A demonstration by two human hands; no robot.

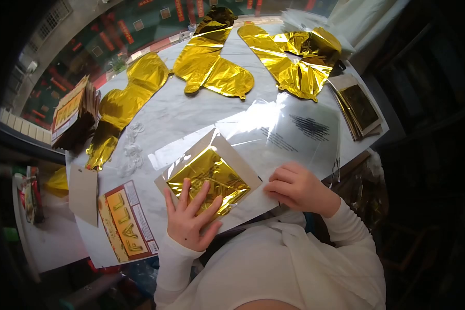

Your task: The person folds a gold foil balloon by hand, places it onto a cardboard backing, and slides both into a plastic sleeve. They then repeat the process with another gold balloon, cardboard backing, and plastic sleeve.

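Observation:
My left hand [190, 222] lies with its fingers spread on a folded gold foil piece [212, 173], which rests on a square grey-brown card [204, 144] near the table's front edge. To the right of the card's corner is my right hand [294, 188], its fingers curled and pressed together; whatever they hold, if anything, is too small to make out. Clear plastic bags [310, 134] with dark printing lie just beyond my right hand. A printed FALL card [128, 222] lies left of my left hand, beside a plain grey card [82, 194].
Flat gold foil balloons [212, 72] are spread along the back and left of the white table [175, 111]. A stack of FALL packages [75, 113] stands at the left edge. Cards with gold foil [359, 106] are piled at the right, and white ribbon [132, 150] lies left of centre.

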